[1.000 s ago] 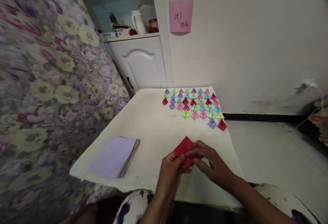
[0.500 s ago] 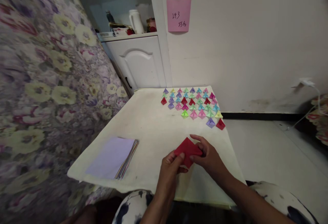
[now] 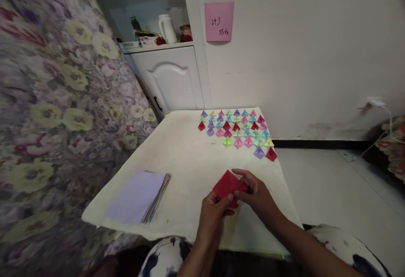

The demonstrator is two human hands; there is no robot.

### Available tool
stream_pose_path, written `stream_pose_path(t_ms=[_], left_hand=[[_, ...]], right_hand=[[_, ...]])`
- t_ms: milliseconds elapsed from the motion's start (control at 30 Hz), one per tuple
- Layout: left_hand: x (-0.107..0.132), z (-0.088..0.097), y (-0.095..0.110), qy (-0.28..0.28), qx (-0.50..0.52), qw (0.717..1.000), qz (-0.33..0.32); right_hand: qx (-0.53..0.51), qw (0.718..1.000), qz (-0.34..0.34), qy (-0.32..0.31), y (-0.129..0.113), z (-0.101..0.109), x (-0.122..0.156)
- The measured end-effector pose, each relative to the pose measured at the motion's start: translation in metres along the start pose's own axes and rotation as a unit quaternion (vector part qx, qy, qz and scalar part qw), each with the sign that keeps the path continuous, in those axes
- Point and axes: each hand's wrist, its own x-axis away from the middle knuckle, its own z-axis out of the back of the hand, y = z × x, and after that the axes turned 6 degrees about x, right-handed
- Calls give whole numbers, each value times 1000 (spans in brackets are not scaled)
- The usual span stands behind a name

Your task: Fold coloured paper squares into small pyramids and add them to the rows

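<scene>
A red folded paper (image 3: 229, 183), diamond-shaped with a crease down its middle, is held above the near right part of the table. My left hand (image 3: 212, 214) grips its lower left edge, the thumb lying across the front near the bottom. On the right side, my right hand (image 3: 257, 192) pinches the corner between thumb and fingers, with the index finger arched over the top. The fingers behind the paper are partly hidden. Beyond my hands, several rows of small folded paper pieces (image 3: 238, 142) in many colours lie at the table's far right.
A stack of coloured paper (image 3: 136, 196), lilac on top, lies at the left of the cream-covered table (image 3: 186, 158). A floral curtain (image 3: 76, 120) hangs along the left. Behind stand a white cabinet (image 3: 172, 78) and a wall with a pink note (image 3: 219, 21).
My left thumb has moved right across the paper's lower front, closer to my right thumb. The lower tip of the red paper is now more covered. The view has shifted slightly.
</scene>
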Motion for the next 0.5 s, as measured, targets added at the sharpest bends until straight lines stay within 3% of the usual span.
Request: stream_pose_path(t_ms=[133, 333, 500], left_hand=[[-3, 1, -5, -1, -17, 1000, 11], [-6, 5, -7, 2, -46, 999, 5], [-5, 4, -4, -2, -36, 999, 2]], right_hand=[[-2, 1000, -7, -18, 0, 3, -1], [67, 992, -76, -72, 2, 12, -5], [118, 989, -62, -68, 3, 12, -5]])
